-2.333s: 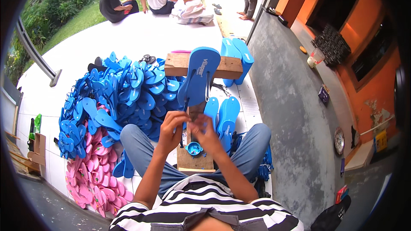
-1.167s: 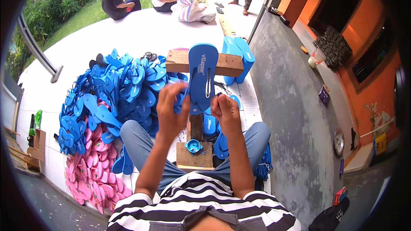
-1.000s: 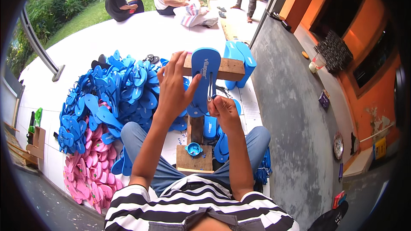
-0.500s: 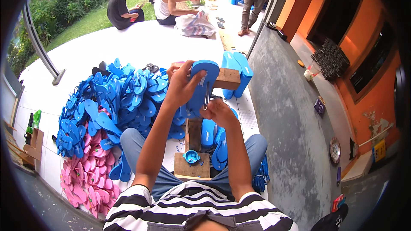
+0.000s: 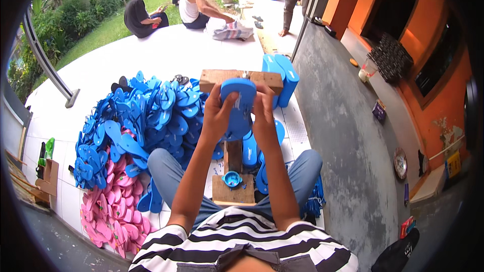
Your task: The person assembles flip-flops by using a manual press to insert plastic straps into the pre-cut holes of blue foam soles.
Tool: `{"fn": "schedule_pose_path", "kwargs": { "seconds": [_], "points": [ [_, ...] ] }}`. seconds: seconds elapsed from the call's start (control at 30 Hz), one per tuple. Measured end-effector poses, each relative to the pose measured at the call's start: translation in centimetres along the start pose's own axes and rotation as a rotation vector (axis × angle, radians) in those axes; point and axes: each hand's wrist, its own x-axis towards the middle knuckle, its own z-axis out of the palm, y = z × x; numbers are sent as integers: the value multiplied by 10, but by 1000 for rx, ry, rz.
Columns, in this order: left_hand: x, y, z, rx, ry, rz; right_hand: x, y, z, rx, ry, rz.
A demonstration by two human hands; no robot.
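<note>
A blue flip-flop sole (image 5: 238,108) stands nearly upright before me, in front of the crossbar of a wooden stand (image 5: 214,77). My left hand (image 5: 218,113) is closed on its left edge, thumb lying across the broad face. At the right edge my right hand (image 5: 262,111) grips the sole, its fingers partly behind it. A small metal piece (image 5: 245,74) shows on top of the crossbar, just above the sole. Whether a strap sits in this sole is hidden. Below, a small blue bowl (image 5: 232,179) with bits in it rests on the stand's wooden base (image 5: 224,191).
A heap of blue flip-flops (image 5: 146,106) lies to my left, with pink flip-flops (image 5: 113,211) nearer me. Blue soles (image 5: 289,83) stand right of the crossbar. Blue straps (image 5: 316,196) lie by my right knee. Other people sit and stand farther off, near a sack (image 5: 232,31).
The flip-flop has come down in front of the crossbar. My right hand has moved up from the pale strap-like loop at the sole's lower part to its upper right edge.
</note>
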Motion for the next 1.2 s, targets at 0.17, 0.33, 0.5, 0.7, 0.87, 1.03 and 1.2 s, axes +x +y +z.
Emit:
{"fn": "schedule_pose_path", "kwargs": {
  "seconds": [0.17, 0.33, 0.5, 0.7, 0.87, 1.03, 1.2],
  "points": [
    [-11, -1, 7, 104, 89, 59, -5, 5, 10, 133, -60, 146],
    [-87, 22, 23, 112, 260, 64, -73, -8, -4, -377, 29, -57],
    [-157, 54, 12, 307, -25, 304, -158, -62, -18, 13, -53, -12],
    [-146, 64, -8, 409, -223, 689, -162, -48, -25, -196, -181, -335],
    [-150, 67, -8, 316, -260, 615, -163, -46, -25, -142, -163, -323],
    [-163, 57, -10, 451, -219, 552, -168, -40, -22, -142, -151, -167],
    [-161, 52, -24, 541, -237, 421, -161, -29, -30, -251, -257, -220]
  ]
}}
